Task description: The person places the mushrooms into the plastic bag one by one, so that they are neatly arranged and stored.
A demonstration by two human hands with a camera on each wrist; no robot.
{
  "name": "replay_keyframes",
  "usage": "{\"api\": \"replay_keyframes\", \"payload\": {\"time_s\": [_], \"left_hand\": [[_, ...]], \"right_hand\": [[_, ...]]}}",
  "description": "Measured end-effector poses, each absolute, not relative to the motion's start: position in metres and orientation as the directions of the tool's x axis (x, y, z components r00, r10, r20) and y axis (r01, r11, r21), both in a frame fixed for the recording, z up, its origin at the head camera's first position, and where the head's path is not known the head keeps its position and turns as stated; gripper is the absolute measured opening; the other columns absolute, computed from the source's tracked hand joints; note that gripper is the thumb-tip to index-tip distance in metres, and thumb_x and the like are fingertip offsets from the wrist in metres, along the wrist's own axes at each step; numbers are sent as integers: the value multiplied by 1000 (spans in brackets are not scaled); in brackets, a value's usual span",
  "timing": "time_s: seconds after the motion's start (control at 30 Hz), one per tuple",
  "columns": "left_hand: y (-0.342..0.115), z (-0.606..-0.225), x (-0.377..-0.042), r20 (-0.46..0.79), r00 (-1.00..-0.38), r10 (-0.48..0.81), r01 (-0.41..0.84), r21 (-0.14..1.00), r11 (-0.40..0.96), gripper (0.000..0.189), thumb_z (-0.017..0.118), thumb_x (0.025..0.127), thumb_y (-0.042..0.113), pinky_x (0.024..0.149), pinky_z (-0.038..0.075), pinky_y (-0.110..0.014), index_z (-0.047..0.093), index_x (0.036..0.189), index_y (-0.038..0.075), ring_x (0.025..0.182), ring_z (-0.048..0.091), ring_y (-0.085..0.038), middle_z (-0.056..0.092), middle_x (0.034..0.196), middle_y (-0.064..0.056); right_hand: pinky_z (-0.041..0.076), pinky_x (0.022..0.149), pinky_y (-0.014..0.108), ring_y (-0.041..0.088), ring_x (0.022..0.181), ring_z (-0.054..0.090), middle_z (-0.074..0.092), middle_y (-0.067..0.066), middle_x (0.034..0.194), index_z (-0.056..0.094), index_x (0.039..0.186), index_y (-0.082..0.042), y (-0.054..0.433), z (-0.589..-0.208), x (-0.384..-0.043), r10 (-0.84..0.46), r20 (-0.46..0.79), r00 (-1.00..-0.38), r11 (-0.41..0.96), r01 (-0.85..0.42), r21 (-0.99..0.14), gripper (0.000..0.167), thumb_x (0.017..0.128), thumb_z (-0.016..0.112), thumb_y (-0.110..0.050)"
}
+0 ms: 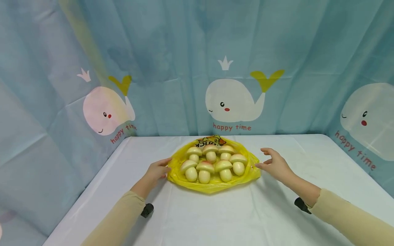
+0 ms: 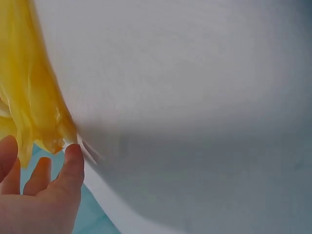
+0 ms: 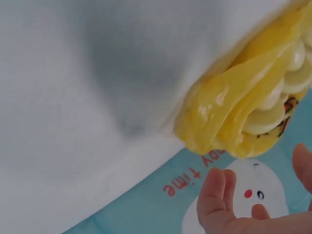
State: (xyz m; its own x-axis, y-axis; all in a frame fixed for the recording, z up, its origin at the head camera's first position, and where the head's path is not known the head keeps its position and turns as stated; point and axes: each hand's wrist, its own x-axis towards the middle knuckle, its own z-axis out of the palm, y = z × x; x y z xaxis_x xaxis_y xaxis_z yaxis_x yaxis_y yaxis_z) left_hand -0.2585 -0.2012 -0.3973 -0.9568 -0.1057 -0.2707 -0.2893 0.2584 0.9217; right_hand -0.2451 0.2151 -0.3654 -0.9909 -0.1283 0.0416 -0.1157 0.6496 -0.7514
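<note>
Several toy-like mushrooms (image 1: 225, 175) with cream stems and pale, pink-tinged caps lie in two rough rows on a spread yellow plastic bag (image 1: 212, 188). Dark print shows along the bag's far rim. At the bag's left end is my left hand (image 1: 153, 173), fingers loosely bent; in the left wrist view its fingertips lie close by the crumpled yellow edge, and whether they touch it I cannot tell. Beyond the right end, my right hand (image 1: 278, 166) has thumb and fingers spread apart. The right wrist view shows nothing between them, with the bag (image 3: 209, 117) just beyond the fingertips.
A white-covered table (image 1: 209, 218) carries the bag near its far edge. Behind and at both sides hangs a blue curtain (image 1: 172, 102) printed with whales. Black wrist devices (image 1: 147, 210) show beneath both sleeves.
</note>
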Motion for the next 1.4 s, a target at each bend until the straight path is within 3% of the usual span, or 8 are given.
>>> {"api": "replay_keyframes", "payload": {"time_s": [0.27, 0.43, 0.67, 0.8, 0.93, 1.13, 1.23, 1.4], "left_hand": [[-212, -394, -250, -265, -961, -74, -275, 916, 292, 51, 51, 95, 1, 104, 38, -50, 44, 146, 5, 136, 34, -38, 33, 153, -20], [-212, -392, -244, -251, -966, -69, -260, 918, 299, 51, 52, 95, 2, 103, 39, -51, 45, 145, 5, 135, 36, -39, 34, 152, -20], [-205, -388, -240, -54, -995, -86, -87, 894, 439, 45, 60, 92, 4, 100, 39, -52, 55, 136, 1, 126, 42, -40, 43, 145, -23], [-199, -388, -241, 68, -998, -4, 56, 864, 501, 43, 64, 91, 5, 108, 29, -57, 57, 133, -1, 131, 37, -41, 46, 142, -21], [-193, -391, -245, 83, -987, 136, 147, 805, 574, 46, 67, 91, 11, 110, 23, -59, 57, 134, 1, 140, 28, -39, 47, 144, -18], [-184, -396, -251, 129, -944, 302, 315, 613, 724, 52, 70, 89, 22, 110, 11, -66, 57, 135, 4, 144, 17, -39, 46, 146, -13], [-183, -398, -254, 144, -929, 340, 362, 535, 764, 54, 69, 89, 27, 108, 2, -69, 57, 136, 6, 145, 15, -38, 47, 145, -11], [-181, -399, -254, 123, -931, 345, 358, 507, 784, 54, 67, 90, 28, 106, -4, -70, 55, 139, 9, 145, 15, -38, 49, 144, -12]], "right_hand": [[52, 83, 49, 44, 116, 49, 39, 31, 141, 36, 144, 2, 227, -370, -245, -188, 97, -977, 638, -197, -744, 66, 90, 69, -18], [52, 82, 52, 47, 117, 47, 42, 31, 138, 39, 142, 4, 230, -374, -244, -233, 175, -957, 661, -287, -693, 66, 89, 71, -19], [51, 83, 54, 48, 117, 46, 41, 30, 139, 39, 142, 4, 240, -377, -244, -238, 201, -950, 693, -311, -650, 66, 89, 70, -19], [50, 85, 55, 48, 118, 45, 39, 30, 140, 37, 143, 4, 247, -378, -245, -228, 181, -957, 705, -290, -647, 67, 90, 70, -22], [49, 85, 56, 48, 118, 45, 38, 31, 140, 36, 143, 5, 255, -379, -244, -220, 160, -962, 714, -271, -646, 69, 91, 69, -25], [47, 86, 58, 48, 118, 46, 37, 31, 140, 35, 144, 5, 262, -379, -243, -218, 149, -965, 715, -262, -648, 69, 91, 68, -24], [47, 87, 58, 47, 117, 46, 37, 31, 141, 35, 144, 5, 265, -381, -243, -217, 142, -966, 717, -256, -648, 69, 92, 68, -26], [46, 88, 59, 47, 117, 46, 37, 31, 141, 33, 144, 5, 268, -382, -241, -208, 122, -970, 728, -237, -644, 70, 93, 66, -29]]}}
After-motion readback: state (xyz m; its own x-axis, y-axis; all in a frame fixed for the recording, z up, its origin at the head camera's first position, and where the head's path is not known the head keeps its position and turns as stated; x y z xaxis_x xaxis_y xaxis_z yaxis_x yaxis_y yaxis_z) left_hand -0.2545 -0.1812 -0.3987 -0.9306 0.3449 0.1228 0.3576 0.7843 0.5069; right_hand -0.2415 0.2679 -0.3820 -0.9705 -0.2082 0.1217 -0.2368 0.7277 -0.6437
